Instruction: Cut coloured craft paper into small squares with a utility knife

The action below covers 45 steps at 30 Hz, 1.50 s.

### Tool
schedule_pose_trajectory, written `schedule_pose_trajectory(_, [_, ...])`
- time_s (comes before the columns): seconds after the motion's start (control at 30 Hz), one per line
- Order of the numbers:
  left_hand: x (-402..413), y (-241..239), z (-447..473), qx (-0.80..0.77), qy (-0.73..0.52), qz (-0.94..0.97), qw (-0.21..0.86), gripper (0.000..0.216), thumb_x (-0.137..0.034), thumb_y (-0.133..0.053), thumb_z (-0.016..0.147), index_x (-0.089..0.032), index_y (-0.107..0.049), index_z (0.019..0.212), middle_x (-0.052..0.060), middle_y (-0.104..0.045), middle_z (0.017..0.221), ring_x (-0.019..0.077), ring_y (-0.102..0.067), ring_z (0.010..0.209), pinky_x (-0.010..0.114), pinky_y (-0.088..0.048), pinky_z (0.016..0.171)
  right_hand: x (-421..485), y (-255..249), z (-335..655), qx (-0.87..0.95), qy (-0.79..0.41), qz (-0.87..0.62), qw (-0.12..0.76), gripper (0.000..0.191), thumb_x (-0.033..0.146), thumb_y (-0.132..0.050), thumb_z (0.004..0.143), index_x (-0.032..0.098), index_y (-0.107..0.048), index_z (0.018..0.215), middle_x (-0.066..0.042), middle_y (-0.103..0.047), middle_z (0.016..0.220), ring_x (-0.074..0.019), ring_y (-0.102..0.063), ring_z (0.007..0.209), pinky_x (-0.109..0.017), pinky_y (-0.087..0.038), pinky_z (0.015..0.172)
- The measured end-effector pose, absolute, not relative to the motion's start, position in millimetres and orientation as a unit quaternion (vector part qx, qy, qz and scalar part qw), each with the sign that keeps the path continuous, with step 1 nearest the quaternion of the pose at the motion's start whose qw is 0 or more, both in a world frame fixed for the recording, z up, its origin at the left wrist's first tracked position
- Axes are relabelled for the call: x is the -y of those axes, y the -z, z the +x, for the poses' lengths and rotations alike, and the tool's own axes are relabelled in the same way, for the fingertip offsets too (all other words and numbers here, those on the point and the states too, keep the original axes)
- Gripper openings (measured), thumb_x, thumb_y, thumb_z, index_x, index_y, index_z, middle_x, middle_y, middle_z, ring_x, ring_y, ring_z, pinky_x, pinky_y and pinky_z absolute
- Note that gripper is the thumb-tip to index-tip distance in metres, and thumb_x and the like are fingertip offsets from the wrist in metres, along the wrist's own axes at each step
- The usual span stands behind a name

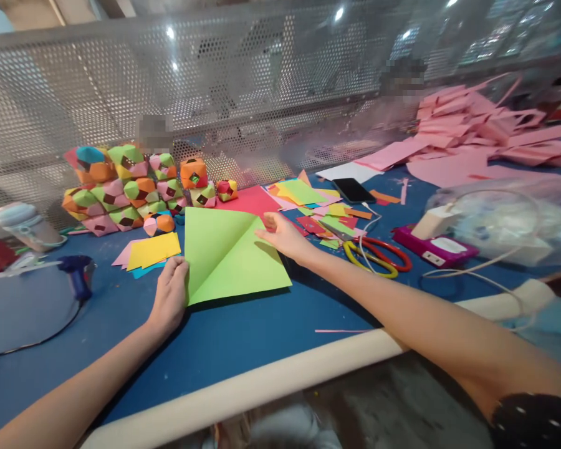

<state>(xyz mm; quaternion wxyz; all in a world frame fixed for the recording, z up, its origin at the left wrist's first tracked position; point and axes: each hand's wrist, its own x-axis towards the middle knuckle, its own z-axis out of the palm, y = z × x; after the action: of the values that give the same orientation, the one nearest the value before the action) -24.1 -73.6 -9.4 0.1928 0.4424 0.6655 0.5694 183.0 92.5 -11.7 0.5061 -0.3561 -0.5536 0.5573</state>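
Note:
A light green sheet of paper [231,265] with a diagonal crease is held slightly raised over the blue table. My left hand [171,290] is closed on its left edge, fingers curled and thumb on top. At the upper right corner is my right hand [283,237], its thumb over the paper and its fingers curled at the edge; part of the grip is hidden. Just beyond the sheet's left edge lie small yellow paper pieces [154,251] with pink and blue ones. Folded paper modules [140,190] in several colours are stacked behind.
Scissors [378,255] with yellow and red handles lie right of my forearm, near a phone [352,190] and paper scraps [303,192]. A purple power strip [434,246] trails a cable. Left are a blue glue gun [78,274] and a white bottle [28,224]. Pink paper [477,125] is heaped far right.

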Motion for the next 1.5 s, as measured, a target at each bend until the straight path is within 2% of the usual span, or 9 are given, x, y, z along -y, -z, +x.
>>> schedule_pose_trajectory(0.17, [73.1, 15.0, -24.4, -0.636, -0.615, 0.403, 0.237, 0.013, -0.034, -0.053, 0.076, -0.022, -0.047, 0.080, -0.005, -0.046, 0.067, 0.0118, -0.045, 0.058, 0.023, -0.039, 0.055, -86.0, 18.0, 177.2, 0.525, -0.621, -0.348, 0.466, 0.033, 0.006, -0.072, 0.065, 0.018, -0.061, 0.094, -0.007, -0.074, 0.093, -0.0211, -0.070, 0.081, -0.038, -0.058, 0.074])
schedule_pose_trajectory(0.3, [72.9, 13.5, -17.5, -0.616, -0.618, 0.398, 0.284, 0.025, -0.029, -0.059, 0.068, -0.023, -0.049, 0.090, -0.004, -0.059, 0.075, 0.0136, -0.057, 0.062, 0.026, -0.047, 0.060, -77.1, 17.5, 175.9, 0.525, -0.653, -0.319, 0.443, 0.031, 0.001, -0.065, 0.065, 0.017, -0.062, 0.091, -0.002, -0.073, 0.074, -0.0178, -0.067, 0.056, -0.032, -0.057, 0.055])
schedule_pose_trajectory(0.47, [69.4, 12.6, -19.5, -0.574, -0.634, 0.390, 0.341, 0.042, -0.040, -0.075, 0.066, -0.019, -0.058, 0.099, 0.003, -0.071, 0.090, 0.0206, -0.067, 0.079, 0.032, -0.051, 0.073, -75.1, 17.5, 179.8, 0.556, -0.639, -0.289, 0.447, 0.031, -0.001, -0.066, 0.062, 0.018, -0.063, 0.087, 0.000, -0.073, 0.076, -0.0145, -0.066, 0.058, -0.025, -0.055, 0.054])
schedule_pose_trajectory(0.67, [64.0, 8.2, -30.8, -0.568, -0.649, 0.368, 0.348, 0.045, -0.041, -0.083, 0.057, -0.017, -0.060, 0.087, 0.003, -0.071, 0.084, 0.0176, -0.066, 0.073, 0.030, -0.052, 0.071, -80.6, 17.5, 185.9, 0.589, -0.618, -0.281, 0.438, 0.037, -0.002, -0.072, 0.056, 0.019, -0.069, 0.087, 0.001, -0.075, 0.081, -0.0140, -0.067, 0.063, -0.020, -0.052, 0.051])
schedule_pose_trajectory(0.83, [60.5, 10.6, -39.5, -0.580, -0.648, 0.353, 0.345, 0.039, -0.037, -0.082, 0.056, -0.018, -0.054, 0.075, -0.003, -0.064, 0.065, 0.0119, -0.059, 0.056, 0.025, -0.047, 0.058, -88.6, 21.4, 185.5, 0.570, -0.625, -0.299, 0.442, 0.019, 0.008, -0.074, 0.066, 0.016, -0.070, 0.082, -0.002, -0.075, 0.074, -0.0175, -0.068, 0.060, -0.028, -0.056, 0.053])
schedule_pose_trajectory(0.93, [58.8, 14.2, -43.5, -0.592, -0.636, 0.359, 0.340, 0.035, -0.035, -0.080, 0.058, -0.017, -0.052, 0.070, -0.005, -0.056, 0.055, 0.0087, -0.052, 0.049, 0.021, -0.039, 0.051, -94.6, 23.3, 187.4, 0.573, -0.618, -0.306, 0.443, 0.018, 0.006, -0.075, 0.064, 0.016, -0.071, 0.078, -0.002, -0.074, 0.070, -0.0177, -0.068, 0.059, -0.029, -0.056, 0.054])
schedule_pose_trajectory(1.17, [58.5, 13.2, -44.4, -0.587, -0.622, 0.403, 0.326, 0.044, -0.031, -0.081, 0.056, -0.017, -0.058, 0.090, 0.000, -0.066, 0.083, 0.0118, -0.060, 0.068, 0.022, -0.042, 0.058, -93.2, 20.1, 190.5, 0.639, -0.555, -0.276, 0.454, 0.026, 0.001, -0.072, 0.060, 0.017, -0.074, 0.080, 0.001, -0.076, 0.082, -0.0141, -0.066, 0.071, -0.023, -0.053, 0.065])
schedule_pose_trajectory(1.37, [55.5, 21.6, -60.7, -0.600, -0.610, 0.432, 0.286, 0.031, -0.031, -0.078, 0.058, -0.017, -0.055, 0.074, -0.004, -0.058, 0.063, 0.0106, -0.053, 0.057, 0.022, -0.040, 0.056, -88.5, 21.7, 192.4, 0.713, -0.494, -0.236, 0.439, 0.017, 0.005, -0.073, 0.060, 0.018, -0.070, 0.070, 0.004, -0.071, 0.072, -0.0130, -0.061, 0.067, -0.023, -0.048, 0.066])
schedule_pose_trajectory(1.5, [53.4, 26.0, -73.8, -0.606, -0.589, 0.477, 0.242, 0.031, -0.032, -0.077, 0.059, -0.017, -0.057, 0.079, 0.000, -0.063, 0.070, 0.0141, -0.058, 0.064, 0.025, -0.045, 0.061, -84.1, 24.6, 195.6, 0.774, -0.453, -0.190, 0.400, 0.011, 0.013, -0.073, 0.066, 0.020, -0.064, 0.064, 0.001, -0.069, 0.072, -0.0135, -0.059, 0.065, -0.025, -0.048, 0.066])
